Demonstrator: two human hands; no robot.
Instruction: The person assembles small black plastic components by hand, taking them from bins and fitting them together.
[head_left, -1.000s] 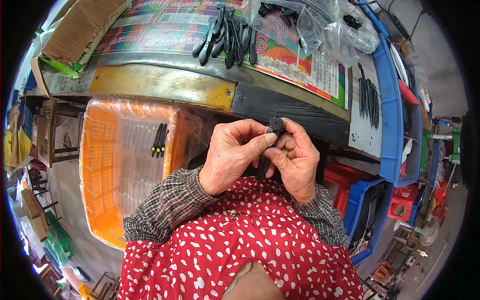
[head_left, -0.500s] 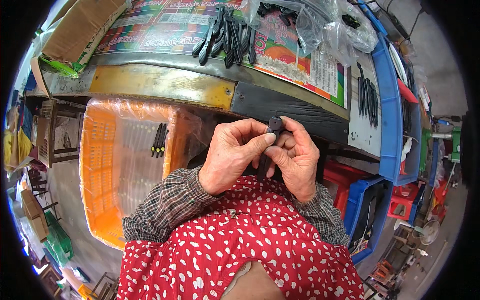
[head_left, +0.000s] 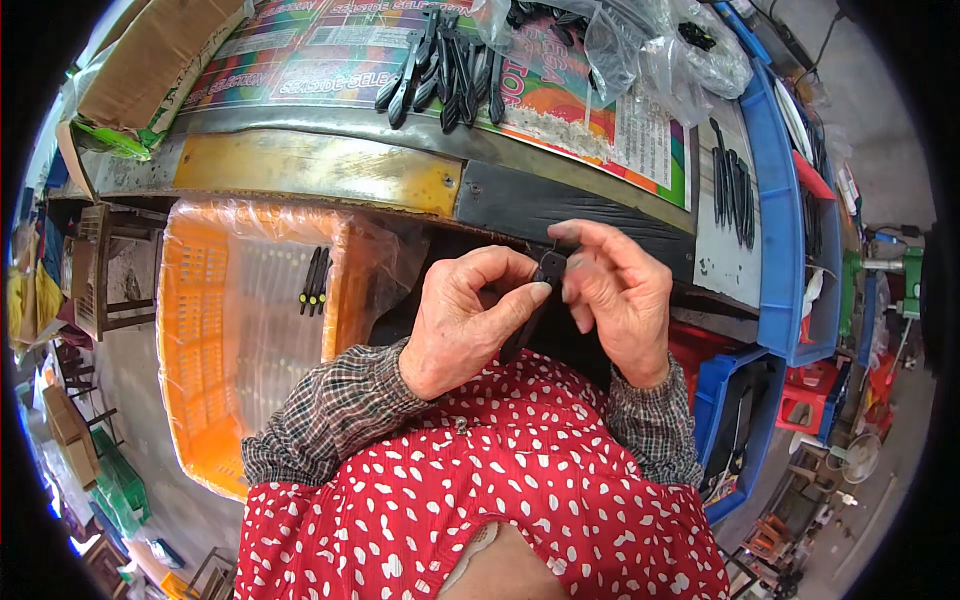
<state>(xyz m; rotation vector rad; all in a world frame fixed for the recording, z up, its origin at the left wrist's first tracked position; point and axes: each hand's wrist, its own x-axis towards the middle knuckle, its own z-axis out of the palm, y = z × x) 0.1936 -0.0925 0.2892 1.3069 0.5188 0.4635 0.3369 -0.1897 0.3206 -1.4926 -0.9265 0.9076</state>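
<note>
My left hand (head_left: 455, 320) pinches a slim black plastic part (head_left: 550, 267) between thumb and fingers, in front of the bench edge. The part's squarish head points up and its lower end hangs below the fingers. Just right of it is my right hand (head_left: 630, 305), its fingers apart and slightly blurred by motion, with nothing visible in them. Beyond the hands, on the bench, a pile of black plastic parts (head_left: 447, 75) lies on printed cardboard. A row of similar black pieces (head_left: 733, 190) rests at the bench's right end.
An orange basket (head_left: 200, 320) lined with clear plastic stands at left, with three black pieces (head_left: 315, 280) with yellowish ends. A cardboard box (head_left: 160, 60) sits at the back left. Clear plastic bags (head_left: 655, 70) lie at the back right. Blue bins (head_left: 780, 230) line the right side.
My right hand has come off the black part and moved right, its fingers spreading. The left hand keeps the part, nearly in place. The view has shifted slightly.
</note>
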